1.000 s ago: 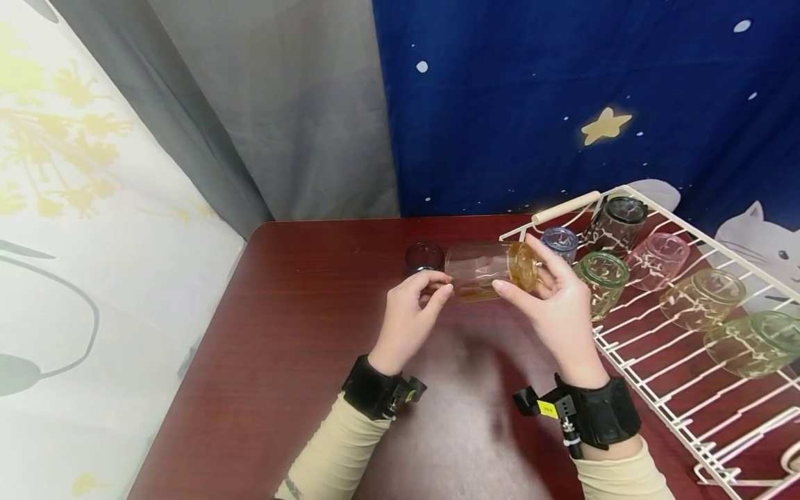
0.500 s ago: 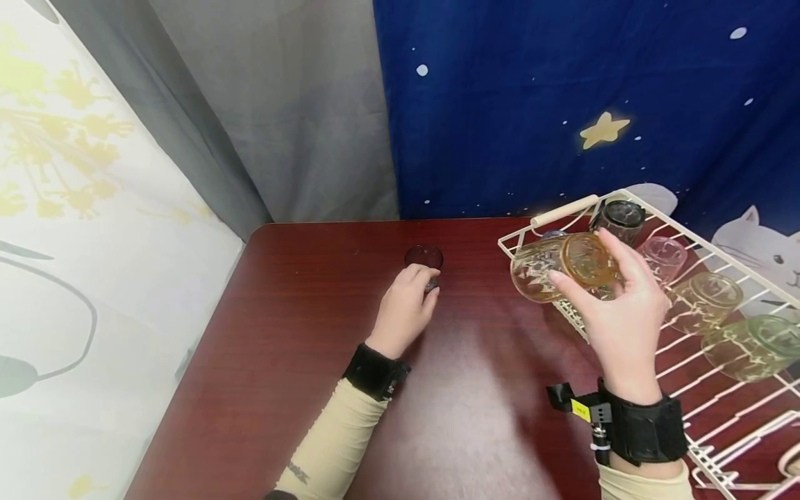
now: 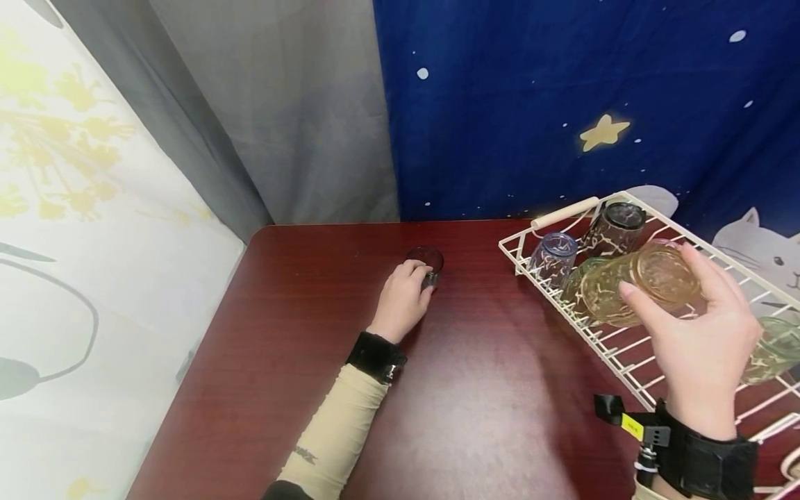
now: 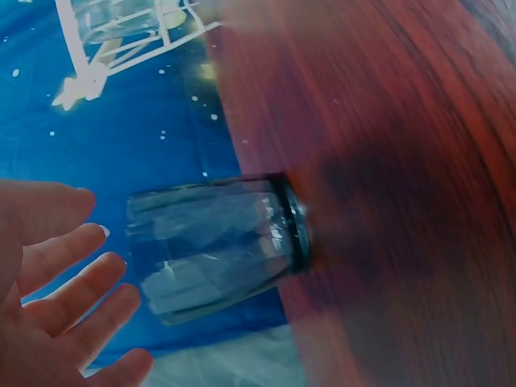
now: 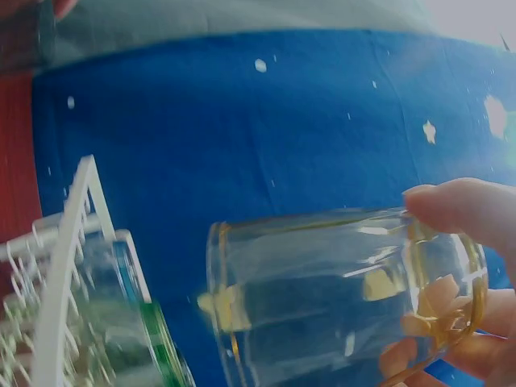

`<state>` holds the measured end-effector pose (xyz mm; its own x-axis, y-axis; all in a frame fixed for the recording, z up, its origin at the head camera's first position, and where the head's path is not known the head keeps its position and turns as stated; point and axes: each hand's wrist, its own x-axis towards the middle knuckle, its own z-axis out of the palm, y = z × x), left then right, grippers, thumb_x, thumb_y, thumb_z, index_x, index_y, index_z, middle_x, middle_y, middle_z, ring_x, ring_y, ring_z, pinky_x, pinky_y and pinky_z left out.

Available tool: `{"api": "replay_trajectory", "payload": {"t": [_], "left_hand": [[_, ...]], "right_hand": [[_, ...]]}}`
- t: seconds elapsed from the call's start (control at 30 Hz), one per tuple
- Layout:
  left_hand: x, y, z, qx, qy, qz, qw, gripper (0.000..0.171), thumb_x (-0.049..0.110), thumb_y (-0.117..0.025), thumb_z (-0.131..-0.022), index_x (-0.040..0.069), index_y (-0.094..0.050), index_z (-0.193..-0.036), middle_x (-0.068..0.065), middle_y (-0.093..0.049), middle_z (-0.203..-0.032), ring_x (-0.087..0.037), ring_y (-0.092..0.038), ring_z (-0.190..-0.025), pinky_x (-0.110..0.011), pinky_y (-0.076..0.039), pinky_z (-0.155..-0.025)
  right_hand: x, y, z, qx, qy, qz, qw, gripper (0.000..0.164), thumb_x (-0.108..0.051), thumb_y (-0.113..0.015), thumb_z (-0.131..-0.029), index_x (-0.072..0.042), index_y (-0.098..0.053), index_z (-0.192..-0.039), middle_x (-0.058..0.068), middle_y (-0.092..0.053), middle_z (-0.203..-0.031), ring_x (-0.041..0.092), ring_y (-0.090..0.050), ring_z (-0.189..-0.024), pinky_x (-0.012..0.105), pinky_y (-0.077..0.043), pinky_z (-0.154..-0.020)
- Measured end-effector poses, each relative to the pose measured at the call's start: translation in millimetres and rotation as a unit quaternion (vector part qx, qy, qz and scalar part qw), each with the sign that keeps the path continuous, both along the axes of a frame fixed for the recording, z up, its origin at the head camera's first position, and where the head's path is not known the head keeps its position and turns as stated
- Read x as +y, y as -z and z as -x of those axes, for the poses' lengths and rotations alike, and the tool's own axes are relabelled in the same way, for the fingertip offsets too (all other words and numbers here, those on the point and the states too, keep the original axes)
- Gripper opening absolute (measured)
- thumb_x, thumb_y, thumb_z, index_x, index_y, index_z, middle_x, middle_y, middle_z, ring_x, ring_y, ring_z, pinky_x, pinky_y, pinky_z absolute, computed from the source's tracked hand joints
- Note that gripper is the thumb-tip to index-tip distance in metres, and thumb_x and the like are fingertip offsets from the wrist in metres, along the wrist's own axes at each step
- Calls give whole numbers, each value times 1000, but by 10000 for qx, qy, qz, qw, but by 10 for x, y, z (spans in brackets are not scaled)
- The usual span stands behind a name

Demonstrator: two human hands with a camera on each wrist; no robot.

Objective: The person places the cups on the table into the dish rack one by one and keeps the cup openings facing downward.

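Note:
My right hand (image 3: 703, 340) grips a clear amber glass (image 3: 615, 288) by its base end, thumb on one side and fingers on the other. The glass is tilted on its side above the wire rack, its mouth towards the left. In the right wrist view, the amber glass (image 5: 314, 290) shows nothing inside. A dark, see-through glass (image 4: 222, 246) stands on the table, and my left hand (image 3: 400, 298) is beside it. In the left wrist view, the left hand's fingers (image 4: 81, 294) are spread and loosely bent, with a small gap to the glass.
A white wire rack (image 3: 625, 375) with a wooden handle (image 3: 565, 212) stands at the right. It carries upside-down glasses: blue (image 3: 555, 257), black (image 3: 615, 226), pale green (image 3: 775, 347) and others partly hidden behind the amber glass. Curtains (image 3: 500, 104) hang behind the table (image 3: 300, 312).
My right hand has carried the amber glass rightwards from the table's middle to over the rack. My left hand has left the amber glass and moved to beside the dark glass.

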<state>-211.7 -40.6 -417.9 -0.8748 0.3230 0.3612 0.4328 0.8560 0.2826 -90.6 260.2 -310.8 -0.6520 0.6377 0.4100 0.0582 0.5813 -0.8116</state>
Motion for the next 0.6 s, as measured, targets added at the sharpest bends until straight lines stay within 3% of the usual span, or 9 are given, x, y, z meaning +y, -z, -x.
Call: {"api": "replay_trajectory", "payload": {"t": [0.1,0.27,0.4,0.6], "left_hand": [[5,18,42,18,-40,-23,10000,29,18,-65,-91,10,-66,-118,-4,-63,-121,-22,-60,-113,-38,-51,-95],[11,39,87,34,-149,52,9999,24,18,-63,-91,12,-68,-114,-2,-66,-115,-22,-63,-107,-37,-53,-90],[20,69,106,-73,-151,156,9997,23,19,-63,-92,13,-68,-113,-2,-68,-113,-21,-63,-105,-35,-53,-90],[49,109,147,-94,-118,303,9994,20,14,-62,-92,13,-69,-111,-1,-69,-108,-19,-62,-105,-33,-53,-92]], "right_hand": [[103,30,-40,-212,141,-63,9997,68,-17,-86,-68,-36,-61,-129,-15,-60,-135,-9,-49,-121,10,-34,-100],[207,93,-75,-806,209,57,9965,69,-19,-81,-73,-30,-56,-137,-6,-53,-145,15,-45,-137,35,-22,-116],[264,136,-83,-1436,168,204,9893,76,-20,-78,-76,-27,-45,-145,2,-44,-152,29,-37,-143,46,-14,-117],[336,202,-82,-2206,-158,-76,9752,80,-23,-75,-81,-19,-36,-150,11,-38,-155,45,-33,-141,59,-16,-114]]}}
